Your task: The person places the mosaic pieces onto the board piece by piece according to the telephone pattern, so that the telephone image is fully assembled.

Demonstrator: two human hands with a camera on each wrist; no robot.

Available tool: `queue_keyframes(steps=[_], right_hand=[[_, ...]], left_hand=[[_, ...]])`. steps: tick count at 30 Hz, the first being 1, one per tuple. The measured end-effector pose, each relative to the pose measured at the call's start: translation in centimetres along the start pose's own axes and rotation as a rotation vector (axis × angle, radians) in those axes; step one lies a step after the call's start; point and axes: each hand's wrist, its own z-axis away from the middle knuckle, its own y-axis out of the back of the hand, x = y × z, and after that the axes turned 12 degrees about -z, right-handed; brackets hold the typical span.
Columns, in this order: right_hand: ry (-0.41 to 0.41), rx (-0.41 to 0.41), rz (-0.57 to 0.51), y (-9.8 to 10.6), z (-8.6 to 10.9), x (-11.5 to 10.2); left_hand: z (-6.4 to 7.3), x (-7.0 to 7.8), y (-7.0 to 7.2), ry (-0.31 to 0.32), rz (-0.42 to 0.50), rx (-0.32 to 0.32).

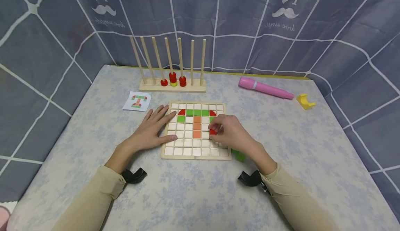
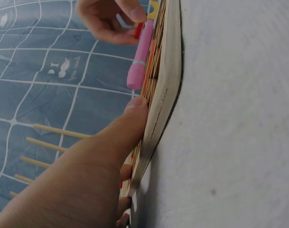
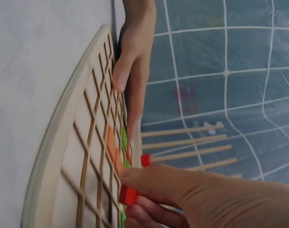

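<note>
A wooden grid board [image 1: 186, 151] lies flat in the middle of the table. On it, green tiles [image 1: 197, 113] form a row with a red corner tile [image 1: 182, 112] at one end and another red one at the other. Below that row runs a column of orange tiles [image 1: 197, 126]. My left hand [image 1: 153, 128] rests on the board's left edge, fingers spread and straight. Over the right part of the grid, my right hand [image 1: 229, 131] pinches a small red tile [image 3: 128, 194] between thumb and fingers. That hand partly hides a green tile [image 1: 211, 119].
Left of the board's top lies a printed pattern card [image 1: 137, 101]. Behind stands a wooden peg rack [image 1: 193, 88] with red and yellow rings. A pink marker-like stick [image 1: 265, 88] and a yellow curved block [image 1: 305, 101] lie at right. Green pieces [image 1: 239, 156] sit beside the board's lower right corner.
</note>
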Motion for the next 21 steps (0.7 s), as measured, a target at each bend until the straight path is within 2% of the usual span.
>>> queue_keyframes(steps=[4,9,16,21], right_hand=[[-0.01,0.003,-0.017,-1.1,-0.6,-0.1],[-0.016,0.025,-0.047,-2.0,-0.5,0.4],[0.081,0.064,-0.059,-3.0,-0.1,1.0],[0.113,0.066,-0.059,-3.1,0.2,0.8]], left_hand=[[-0.1,0.1,0.1,0.0,0.002,0.012],[-0.1,0.1,0.0,0.003,-0.007,0.008],[0.0,0.1,-0.1,0.005,-0.017,0.004],[0.0,-0.1,-0.2,-0.002,-0.021,0.006]])
